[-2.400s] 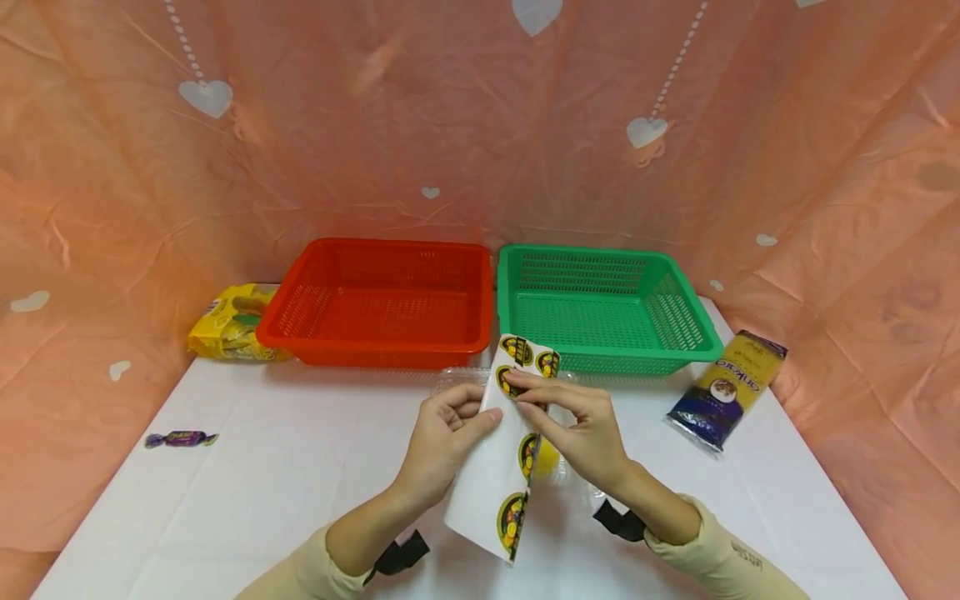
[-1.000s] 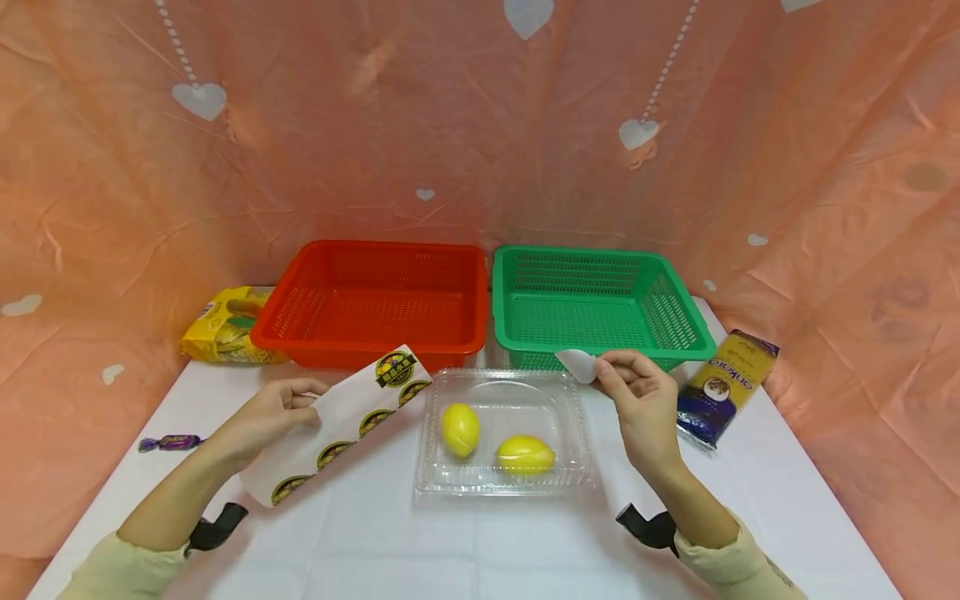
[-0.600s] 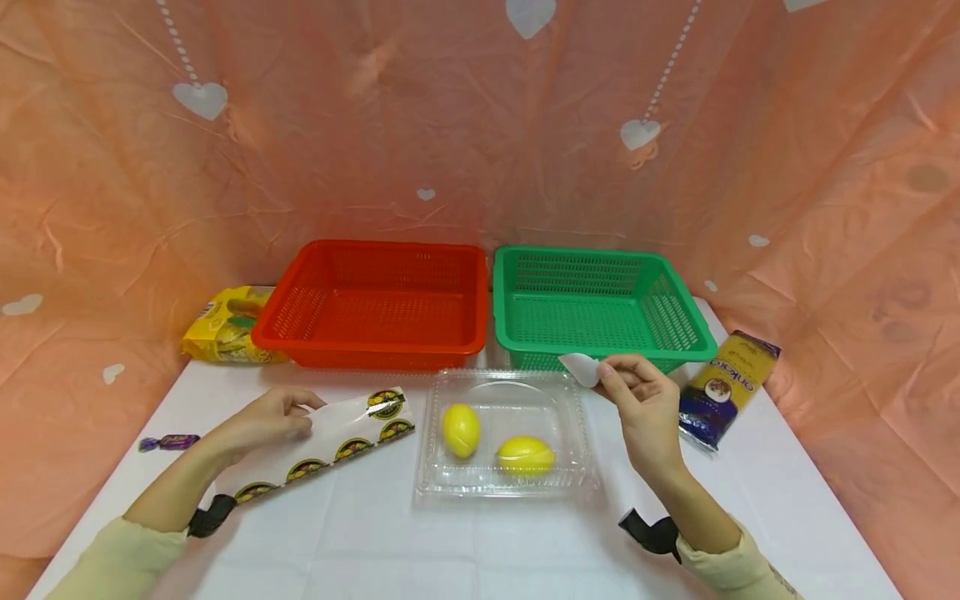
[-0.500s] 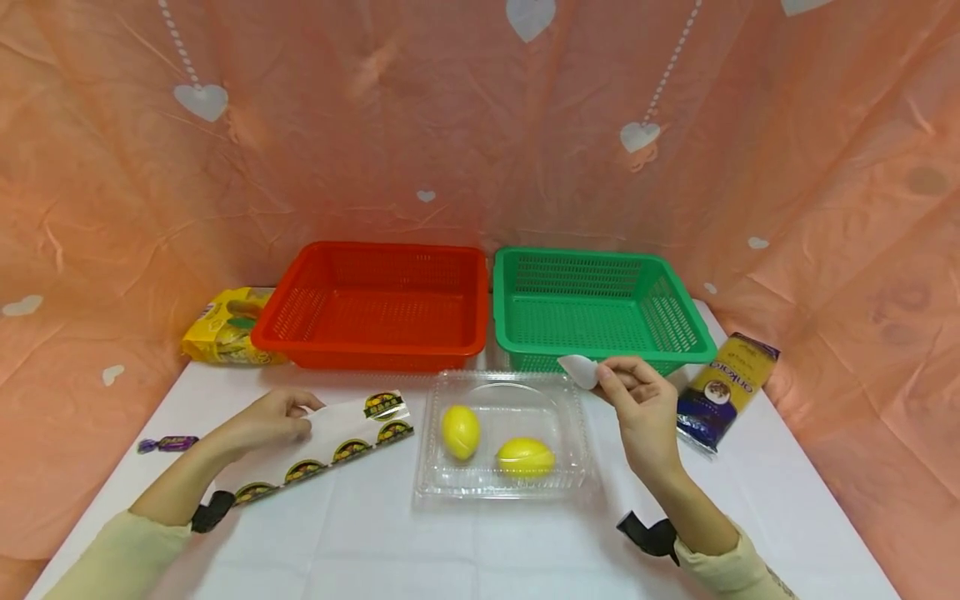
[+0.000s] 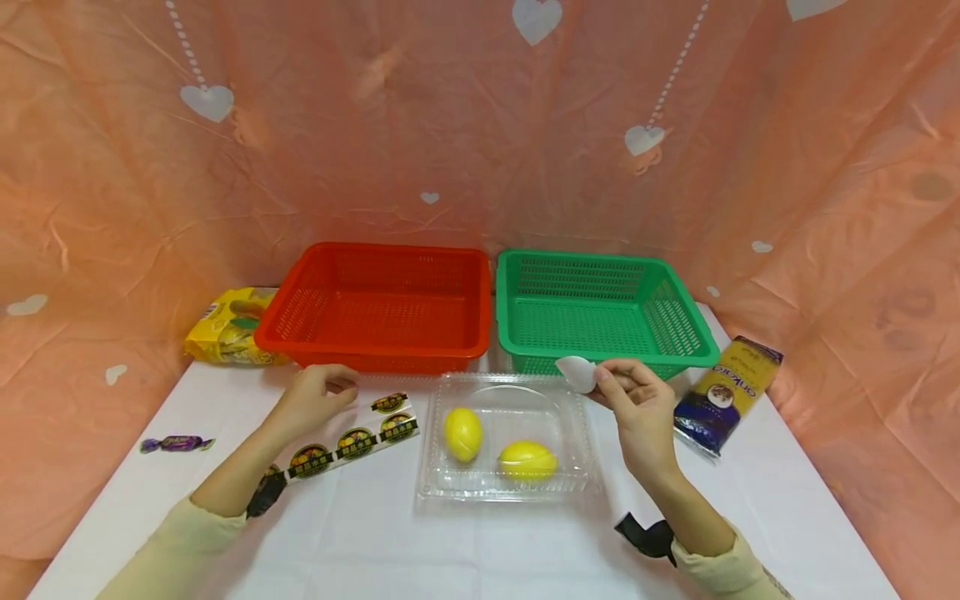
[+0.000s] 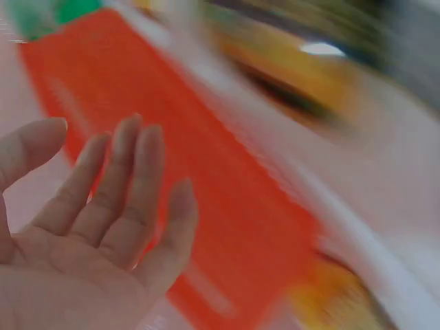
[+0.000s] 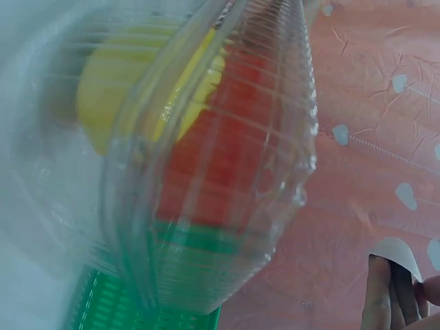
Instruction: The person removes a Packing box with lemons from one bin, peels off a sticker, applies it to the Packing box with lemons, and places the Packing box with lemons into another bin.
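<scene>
My right hand (image 5: 637,408) pinches a peeled sticker (image 5: 577,374) between thumb and fingers, its white side facing me in the head view. In the right wrist view the white sticker (image 7: 397,254) curves over the fingertips. My left hand (image 5: 311,404) holds nothing; its fingers are loosely bent in the left wrist view (image 6: 103,227). Just below it a sticker sheet (image 5: 356,437) with several round fruit labels lies on the table, partly covered by the hand and wrist strap. Between the hands sits a closed clear plastic clamshell box (image 5: 502,492) with two yellow lemons (image 5: 462,434) inside.
A red basket (image 5: 390,361) and a green basket (image 5: 607,362) stand side by side behind the box. A yellow packet (image 5: 232,329) lies at left, a purple-wrapped candy (image 5: 177,443) nearer. To the right lies a gold and purple Ankara packet (image 5: 727,396).
The hands have moved apart, and the right hand has carried the peeled sticker right. My left hand has laid the sticker sheet down, let go, and shifted forward and right.
</scene>
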{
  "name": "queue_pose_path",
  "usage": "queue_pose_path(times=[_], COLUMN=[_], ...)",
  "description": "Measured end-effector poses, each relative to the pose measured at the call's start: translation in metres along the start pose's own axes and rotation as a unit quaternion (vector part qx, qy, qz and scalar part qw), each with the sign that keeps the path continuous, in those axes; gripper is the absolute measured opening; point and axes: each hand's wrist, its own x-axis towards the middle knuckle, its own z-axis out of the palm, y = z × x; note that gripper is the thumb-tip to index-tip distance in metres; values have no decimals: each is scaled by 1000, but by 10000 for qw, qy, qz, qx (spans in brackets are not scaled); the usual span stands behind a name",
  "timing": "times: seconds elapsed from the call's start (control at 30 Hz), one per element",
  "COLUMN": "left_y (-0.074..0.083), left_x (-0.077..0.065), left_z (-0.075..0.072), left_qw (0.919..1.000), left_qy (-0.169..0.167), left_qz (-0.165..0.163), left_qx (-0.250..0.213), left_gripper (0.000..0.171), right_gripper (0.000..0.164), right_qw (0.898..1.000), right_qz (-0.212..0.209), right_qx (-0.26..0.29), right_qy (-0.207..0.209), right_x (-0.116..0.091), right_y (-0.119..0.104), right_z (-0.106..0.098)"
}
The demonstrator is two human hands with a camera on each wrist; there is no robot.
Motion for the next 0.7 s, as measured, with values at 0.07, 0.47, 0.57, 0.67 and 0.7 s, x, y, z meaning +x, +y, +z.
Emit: queue_pose_path(times=[0.07,0.47,0.57,0.67,0.7], left_y=[17,130,143,149,150], left_x=[6,20,20,20,20], left_z=[10,78,91,99,101], left_qw=[9984,9231,9193,9210,9203], left_qy=[38,-1341,-1734,-1861,-1842], left_qz=[145,1228,1151,815,696], left_qx=[-539,-3388,-3340,-3325,-3379], left_gripper=[17,28,39,46,47], right_gripper=[18,6,7,6,5], right_qw=[10000,9995,9985,9935,9897], right_qz=[19,-81,-240,-628,-801], right_qx=[-48,-271,-421,-768,-967], right_qy=[3,-131,-267,-553,-692], right_x=[0,-4,-7,-11,-12], right_y=[1,4,6,8,9], right_z=[1,8,11,13,14])
